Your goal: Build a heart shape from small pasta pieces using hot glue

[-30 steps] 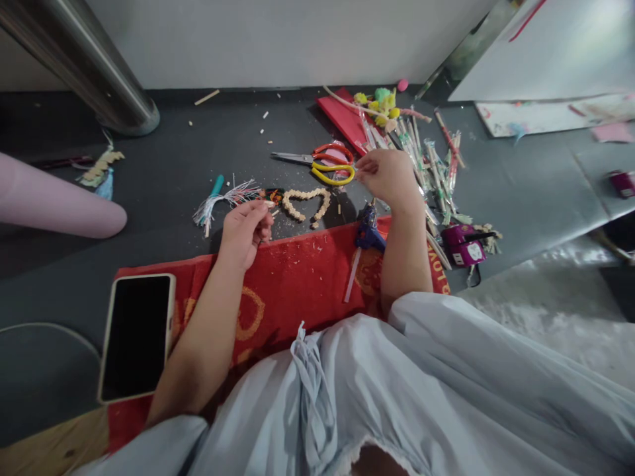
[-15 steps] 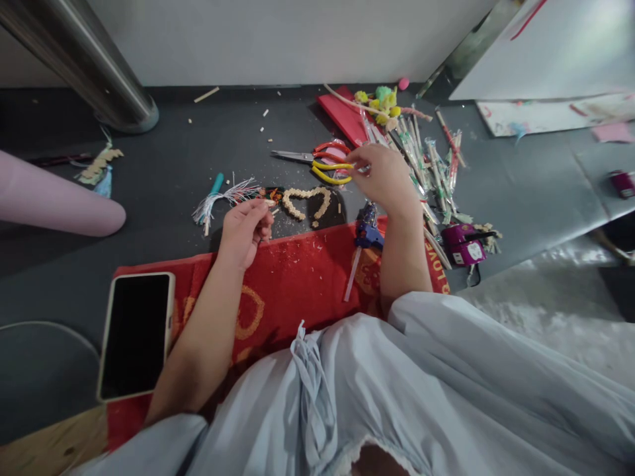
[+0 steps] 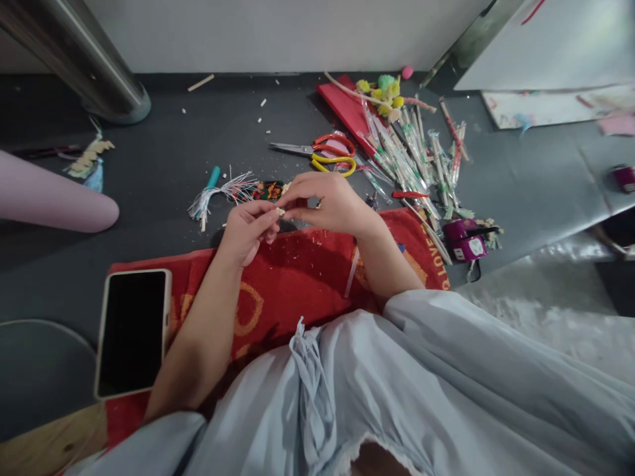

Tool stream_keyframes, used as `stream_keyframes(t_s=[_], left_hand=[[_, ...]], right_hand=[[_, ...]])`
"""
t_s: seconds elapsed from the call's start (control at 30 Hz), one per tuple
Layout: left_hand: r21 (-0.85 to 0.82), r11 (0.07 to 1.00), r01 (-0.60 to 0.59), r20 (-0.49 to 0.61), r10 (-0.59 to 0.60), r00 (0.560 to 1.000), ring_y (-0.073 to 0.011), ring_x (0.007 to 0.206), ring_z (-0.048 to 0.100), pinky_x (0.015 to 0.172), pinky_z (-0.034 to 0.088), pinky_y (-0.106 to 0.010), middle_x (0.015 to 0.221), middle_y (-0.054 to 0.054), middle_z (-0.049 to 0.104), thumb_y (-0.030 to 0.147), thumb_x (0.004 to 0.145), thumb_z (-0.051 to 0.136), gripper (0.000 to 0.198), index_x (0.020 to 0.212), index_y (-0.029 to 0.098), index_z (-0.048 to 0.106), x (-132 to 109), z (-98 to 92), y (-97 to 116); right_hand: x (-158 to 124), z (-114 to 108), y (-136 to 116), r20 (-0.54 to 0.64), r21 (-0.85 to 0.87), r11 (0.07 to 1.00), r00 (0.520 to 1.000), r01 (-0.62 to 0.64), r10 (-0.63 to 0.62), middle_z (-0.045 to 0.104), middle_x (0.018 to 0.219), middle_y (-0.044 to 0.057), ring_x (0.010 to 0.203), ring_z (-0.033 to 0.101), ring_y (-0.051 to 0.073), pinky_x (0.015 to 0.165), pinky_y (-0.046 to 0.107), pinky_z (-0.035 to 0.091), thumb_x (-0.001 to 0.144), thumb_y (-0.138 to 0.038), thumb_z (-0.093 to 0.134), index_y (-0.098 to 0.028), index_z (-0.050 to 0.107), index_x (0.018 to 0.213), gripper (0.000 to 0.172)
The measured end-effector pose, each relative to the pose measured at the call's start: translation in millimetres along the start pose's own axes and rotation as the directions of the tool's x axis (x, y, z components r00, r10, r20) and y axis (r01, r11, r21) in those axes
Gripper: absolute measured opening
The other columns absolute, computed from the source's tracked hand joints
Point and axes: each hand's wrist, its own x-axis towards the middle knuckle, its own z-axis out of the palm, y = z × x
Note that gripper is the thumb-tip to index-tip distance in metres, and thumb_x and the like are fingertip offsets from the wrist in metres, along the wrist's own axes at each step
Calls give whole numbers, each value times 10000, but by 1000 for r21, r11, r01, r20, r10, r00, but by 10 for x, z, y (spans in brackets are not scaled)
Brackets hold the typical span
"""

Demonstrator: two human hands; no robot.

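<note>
Left hand (image 3: 243,231): fingers pinch small pale piece (image 3: 280,211) near red towel (image 3: 282,277), far edge.
Right hand (image 3: 332,201): fingers meet same piece; cannot tell if pinching.
Bench (image 3: 208,132): room between steel post (image 3: 116,79) and scissors (image 3: 310,151), bits scattered.

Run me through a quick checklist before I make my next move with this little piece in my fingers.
1. Left hand pinching the small pale piece: ok.
2. Right hand gripping it too: cannot tell; its fingertips are at the piece, but the contact is too small to make out.
3. Scissors out of both hands: ok, lying on the dark surface.
4. Red cloth free of crumbs: not ok, pale specks dot it.
5. Phone screen dark: ok.
</note>
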Motion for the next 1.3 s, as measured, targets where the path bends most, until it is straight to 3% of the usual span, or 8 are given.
stream_keyframes(t_s=[0.17, 0.3, 0.77, 1.13, 1.3], left_hand=[[5, 999, -40, 65, 39, 997, -55, 342, 437, 348, 368, -162, 419, 63, 524, 542, 476, 1003, 516, 652, 181, 679, -8, -17, -27], [-2, 1000, -31, 80, 31, 996, -54, 339, 437, 338, 363, -158, 415, 61, 517, 627, 424, 1014, 603, 617, 179, 660, -17, -4, -15], [-25, 997, -67, 49, 68, 996, -63, 373, 474, 332, 330, -160, 463, 47, 553, 549, 457, 1031, 532, 656, 182, 701, 10, -45, -58], [-21, 994, -103, 11, 103, 995, -58, 337, 419, 315, 313, -174, 431, 45, 524, 551, 446, 1030, 531, 633, 172, 710, 16, -6, -51], [-51, 996, -75, 34, 77, 996, -47, 346, 404, 327, 324, -162, 432, 61, 496, 582, 466, 1022, 559, 603, 179, 659, -5, 25, -9]], right_hand=[[-2, 3, 24, 37, 118, 992, 998, 43, -48, 742, 907, 40, 815, 645, 120, 759, 259, 487, 1024, -455, 649, -163, 780, 1074, 324], [-5, -2, 32, 57, 134, 990, 997, 35, -43, 722, 897, 30, 830, 641, 120, 776, 266, 491, 1018, -445, 662, -161, 772, 1050, 306], [-18, 105, 36, -83, 13, 994, 991, 106, -105, 698, 865, 14, 775, 615, 109, 712, 241, 471, 994, -268, 664, -177, 755, 958, 134], [-34, 86, -9, -19, -180, 981, 997, 70, -75, 712, 937, 53, 885, 658, 166, 812, 310, 535, 987, -158, 553, -177, 743, 989, 190], [-36, 109, -22, -49, -252, 967, 997, 42, -56, 718, 975, 59, 916, 676, 180, 845, 338, 559, 1031, -239, 540, -202, 740, 1098, 214]])
